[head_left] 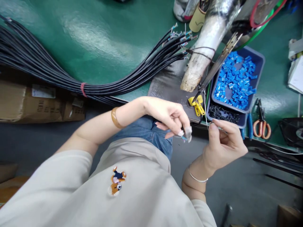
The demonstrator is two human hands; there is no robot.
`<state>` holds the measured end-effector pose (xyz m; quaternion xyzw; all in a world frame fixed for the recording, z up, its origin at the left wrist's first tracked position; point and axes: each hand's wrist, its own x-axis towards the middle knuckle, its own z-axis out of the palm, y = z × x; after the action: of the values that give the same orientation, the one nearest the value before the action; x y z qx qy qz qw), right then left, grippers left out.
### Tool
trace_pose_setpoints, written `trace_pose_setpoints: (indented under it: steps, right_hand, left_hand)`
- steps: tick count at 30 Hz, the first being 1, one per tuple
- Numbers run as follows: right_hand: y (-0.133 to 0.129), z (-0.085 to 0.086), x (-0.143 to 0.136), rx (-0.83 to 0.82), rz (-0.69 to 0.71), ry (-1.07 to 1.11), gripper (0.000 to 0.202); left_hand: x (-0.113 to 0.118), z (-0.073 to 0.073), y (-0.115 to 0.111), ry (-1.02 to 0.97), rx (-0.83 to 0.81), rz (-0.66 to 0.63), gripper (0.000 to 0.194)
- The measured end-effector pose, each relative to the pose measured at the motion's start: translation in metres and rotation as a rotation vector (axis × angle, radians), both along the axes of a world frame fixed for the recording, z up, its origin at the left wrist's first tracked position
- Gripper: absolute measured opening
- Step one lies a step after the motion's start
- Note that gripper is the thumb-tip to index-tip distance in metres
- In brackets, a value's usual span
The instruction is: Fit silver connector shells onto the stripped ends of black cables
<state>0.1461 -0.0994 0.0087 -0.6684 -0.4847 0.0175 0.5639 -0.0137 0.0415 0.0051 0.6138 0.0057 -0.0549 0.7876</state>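
Note:
My left hand [169, 118] is held over my lap, thumb and fingers closed in a pinch, with pale wraps on the fingertips. Small coloured wire ends [184, 138] poke out at those fingertips; whatever they join is hidden by the hand. To the right, my right hand [223, 140] pinches at the tray's front edge. A thin whitish strand [205, 107] runs down to its fingertips, and a tiny dark bit shows there, too small to name. Yellow clip-like pieces [197, 104] lie on a dark mat [163, 86] just beyond the hands.
A bundle of black cables [113, 88], tied with a red band, crosses the green bench leftward. A wrapped tube [201, 60] leans above the mat. Grey trays hold blue connectors [236, 78] and small black parts [223, 113]. Orange-handled scissors [261, 124] lie to the right.

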Motion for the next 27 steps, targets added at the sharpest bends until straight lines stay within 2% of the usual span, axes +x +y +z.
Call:
trace_pose_setpoints:
  steps: [2,5,6,8,9,10,11,13,15,16,17,18,22,24,27]
  right_hand:
    - [0.001,0.001,0.000,0.017,-0.018,0.049,0.007]
    - [0.002,0.001,-0.001,0.056,-0.051,0.075,0.007]
    - [0.001,0.001,-0.001,0.076,-0.071,0.067,0.007]
    - [0.000,0.002,0.006,0.137,-0.141,0.014,0.009]
    - [-0.001,0.002,0.014,0.166,-0.189,-0.046,0.011]
    - [-0.001,0.002,0.024,0.181,-0.240,-0.126,0.013]
    - [-0.001,0.001,0.038,0.168,-0.290,-0.239,0.016]
    - [0.002,-0.003,0.071,0.002,-0.331,-0.485,0.018]
    - [0.009,-0.008,0.104,-0.254,-0.292,-0.608,0.013]
    - [0.014,-0.010,0.118,-0.368,-0.246,-0.622,0.005]
    - [0.019,-0.012,0.129,-0.440,-0.226,-0.636,0.005]
    - [0.024,-0.013,0.137,-0.474,-0.233,-0.638,0.010]
    - [0.039,-0.009,0.141,-0.608,-0.060,-0.560,0.023]
    - [0.043,-0.005,0.134,-0.678,-0.023,-0.564,0.019]
    - [0.044,0.000,0.123,-0.741,-0.053,-0.615,0.008]
  left_hand:
    - [0.000,0.017,-0.006,-0.068,0.270,0.146,0.021]
    - [-0.003,0.038,-0.041,-0.123,0.845,0.325,0.025]
    - [-0.005,0.040,-0.056,-0.110,1.028,0.360,0.023]
    - [-0.007,0.034,-0.080,-0.049,1.195,0.446,0.024]
    - [-0.006,0.026,-0.087,-0.004,1.162,0.502,0.022]
    - [-0.006,0.017,-0.092,0.009,1.047,0.634,0.019]
    - [-0.005,0.007,-0.094,0.013,0.857,0.811,0.013]
    - [-0.004,-0.011,-0.092,0.053,0.380,1.096,0.011]
    - [-0.003,-0.024,-0.086,0.066,-0.023,1.218,0.017]
    - [-0.003,-0.027,-0.083,0.063,-0.153,1.239,0.018]
    - [-0.003,-0.028,-0.080,0.056,-0.230,1.242,0.019]
    - [-0.002,-0.028,-0.078,0.047,-0.265,1.240,0.019]
    - [0.005,-0.020,-0.075,0.023,-0.228,1.216,0.014]
    - [0.009,-0.017,-0.074,0.011,-0.194,1.186,0.011]
    - [0.011,-0.016,-0.071,0.004,-0.166,1.129,0.009]
